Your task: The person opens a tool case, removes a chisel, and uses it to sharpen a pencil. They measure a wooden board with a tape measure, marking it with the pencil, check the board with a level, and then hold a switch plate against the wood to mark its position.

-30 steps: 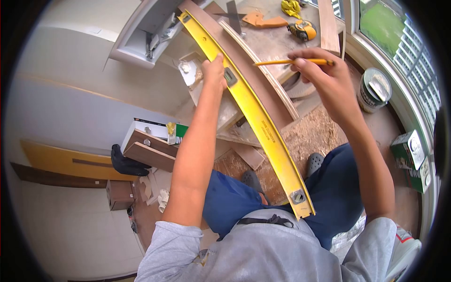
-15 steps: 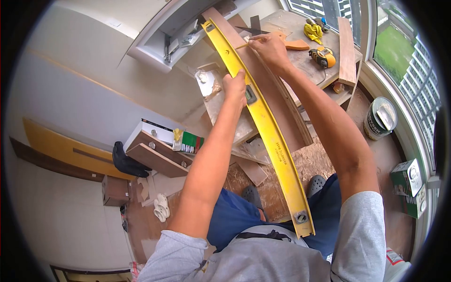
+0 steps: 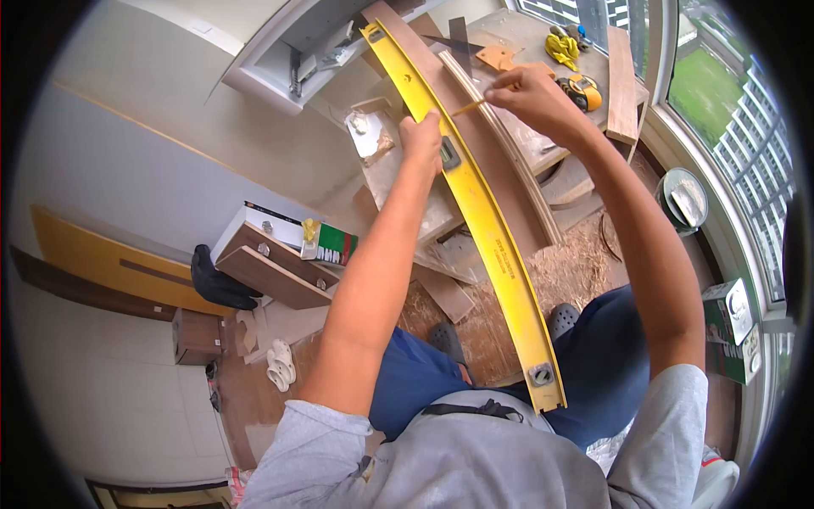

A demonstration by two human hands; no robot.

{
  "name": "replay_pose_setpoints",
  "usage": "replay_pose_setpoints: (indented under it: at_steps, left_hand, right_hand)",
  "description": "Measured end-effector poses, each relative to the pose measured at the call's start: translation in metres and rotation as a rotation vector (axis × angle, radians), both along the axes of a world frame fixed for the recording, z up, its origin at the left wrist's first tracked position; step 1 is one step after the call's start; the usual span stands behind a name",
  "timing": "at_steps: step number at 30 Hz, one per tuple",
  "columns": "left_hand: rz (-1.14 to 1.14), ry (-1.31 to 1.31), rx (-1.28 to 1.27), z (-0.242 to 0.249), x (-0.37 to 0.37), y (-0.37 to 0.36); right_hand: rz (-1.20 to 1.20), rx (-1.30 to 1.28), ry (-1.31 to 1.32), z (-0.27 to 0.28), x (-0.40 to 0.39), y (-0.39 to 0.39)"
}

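A long yellow spirit level [image 3: 485, 222] lies lengthwise along a brown wooden board [image 3: 496, 174], its near end close to my lap. My left hand [image 3: 421, 142] is closed around the level near its middle vial, thumb on top. In my right hand [image 3: 532, 100] a thin pencil [image 3: 471, 108] is pinched, its point at the board beside the level's right edge. Just beyond that hand lies a handsaw [image 3: 500, 58] with an orange handle, partly hidden behind the fingers.
On the worktable are a tape measure [image 3: 582, 92], yellow gloves [image 3: 561, 49] and a wood plank [image 3: 621, 85] by the window. A paint bucket [image 3: 683, 202] stands right. Wood shavings [image 3: 581, 263] cover the floor. A drawer unit [image 3: 275, 263] is at left.
My right hand has moved right and toward me with the pencil, whose point is now nearer my left hand. The left hand keeps its grip on the level. The view has shifted slightly.
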State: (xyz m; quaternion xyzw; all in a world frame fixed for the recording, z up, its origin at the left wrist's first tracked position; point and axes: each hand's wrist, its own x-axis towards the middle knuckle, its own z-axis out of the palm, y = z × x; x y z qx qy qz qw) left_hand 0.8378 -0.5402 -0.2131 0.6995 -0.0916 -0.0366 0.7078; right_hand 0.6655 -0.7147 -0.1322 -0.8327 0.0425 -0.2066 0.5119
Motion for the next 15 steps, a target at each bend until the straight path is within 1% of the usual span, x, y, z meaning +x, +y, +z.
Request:
replay_pose_setpoints:
  at_steps: [1,3,4,5,7,8,10,12,13,14,15]
  left_hand:
    - [-0.003,0.013,0.003,0.003,-0.003,0.0]
    - [-0.009,0.044,-0.017,0.008,-0.008,0.0]
    - [-0.045,0.039,-0.023,0.005,-0.003,0.0]
    - [-0.027,0.078,-0.08,0.017,-0.019,-0.002]
    - [-0.029,0.078,-0.101,0.008,-0.007,-0.001]
    - [-0.035,0.074,-0.105,0.004,-0.001,0.0]
    - [-0.026,0.066,-0.031,0.002,0.005,-0.002]
    - [-0.028,0.094,-0.02,0.01,-0.001,-0.003]
    - [-0.023,0.127,-0.004,0.014,-0.005,-0.002]
    - [-0.113,0.165,-0.094,0.017,-0.006,0.003]
    - [-0.116,0.158,-0.102,0.019,-0.009,0.007]
  right_hand:
    - [0.034,0.003,0.088,-0.001,-0.02,0.002]
    - [0.052,-0.035,0.07,-0.012,-0.057,0.004]
    - [0.061,-0.054,0.106,-0.012,-0.08,0.008]
    - [0.083,0.069,0.173,-0.012,-0.101,0.012]
    - [0.06,0.035,0.129,-0.021,-0.139,0.02]
    - [0.061,0.052,0.157,-0.022,-0.158,0.024]
    - [0.052,0.064,0.177,-0.024,-0.196,0.026]
    - [0.19,-0.009,0.183,-0.027,-0.228,0.023]
    - [0.185,-0.014,0.176,-0.029,-0.24,0.026]
    - [0.113,0.244,0.176,-0.03,-0.251,0.03]
    - [0.041,0.496,0.172,-0.031,-0.261,0.032]
